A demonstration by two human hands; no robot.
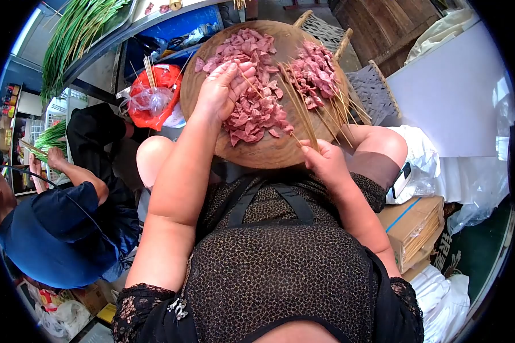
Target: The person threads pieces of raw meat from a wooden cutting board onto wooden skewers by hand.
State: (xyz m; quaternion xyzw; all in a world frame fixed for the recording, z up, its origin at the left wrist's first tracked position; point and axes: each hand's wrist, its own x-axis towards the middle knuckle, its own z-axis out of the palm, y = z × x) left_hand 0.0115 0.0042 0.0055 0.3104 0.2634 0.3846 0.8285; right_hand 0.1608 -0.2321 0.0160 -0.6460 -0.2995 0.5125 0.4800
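My left hand (223, 88) is above the left side of a round wooden board (252, 157), its fingers curled around the end of a thin bamboo skewer (253, 84). Under and beside it lies a heap of raw pink meat pieces (252, 123). My right hand (326, 163), at the board's near edge, is closed on a bundle of bamboo skewers (300, 108) that fan away across the board. A thin stick also runs from its fingertips toward the meat; whether it is the one at my left hand cannot be told. On the right are loaded meat skewers (315, 71), piled together.
A red plastic bag (154, 97) with upright sticks stands left of the board. Further left, a person in dark blue (63, 228) handles green stalks. More long green stalks (77, 40) hang off a table. A cardboard box (412, 228) is at my right, below a white surface (452, 97).
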